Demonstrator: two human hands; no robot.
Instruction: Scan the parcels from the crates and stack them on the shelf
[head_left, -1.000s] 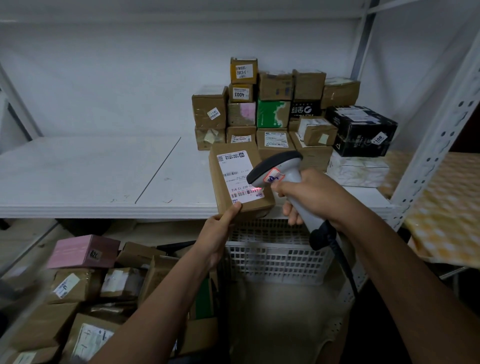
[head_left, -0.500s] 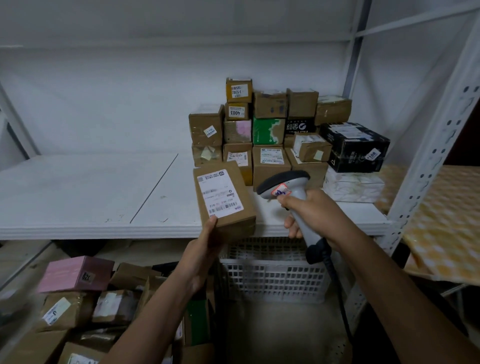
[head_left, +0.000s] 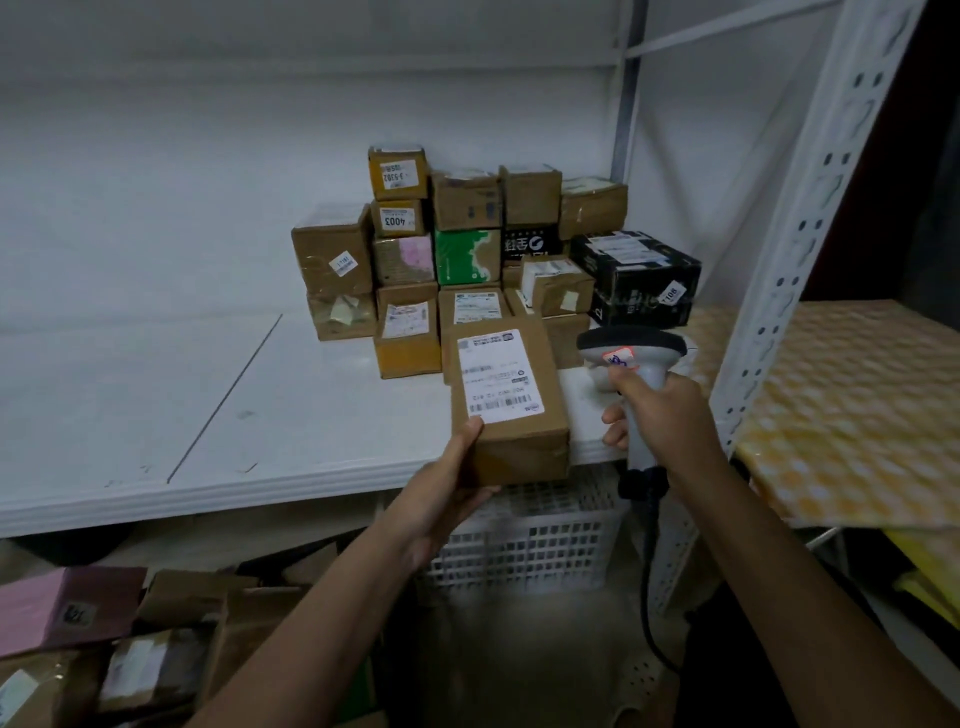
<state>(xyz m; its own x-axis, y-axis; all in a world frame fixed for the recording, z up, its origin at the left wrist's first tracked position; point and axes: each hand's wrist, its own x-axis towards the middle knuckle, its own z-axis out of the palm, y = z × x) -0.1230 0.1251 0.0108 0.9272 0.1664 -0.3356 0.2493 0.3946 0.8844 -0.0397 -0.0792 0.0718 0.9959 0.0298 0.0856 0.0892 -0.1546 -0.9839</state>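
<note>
Gripping a brown parcel (head_left: 506, 400) from below, the left hand (head_left: 447, 499) held it label-up over the front edge of the white shelf (head_left: 156, 405). Right hand (head_left: 662, 415) was wrapped tight around the scanner (head_left: 631, 353), just beside the parcel. Stacked boxes (head_left: 467, 249) sat at the shelf's back, a white crate (head_left: 524, 540) below, more parcels (head_left: 104, 644) lower left.

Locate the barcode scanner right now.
In the head view, the barcode scanner is right of centre, gripped by the right hand, beside the parcel held over the shelf edge.
</note>
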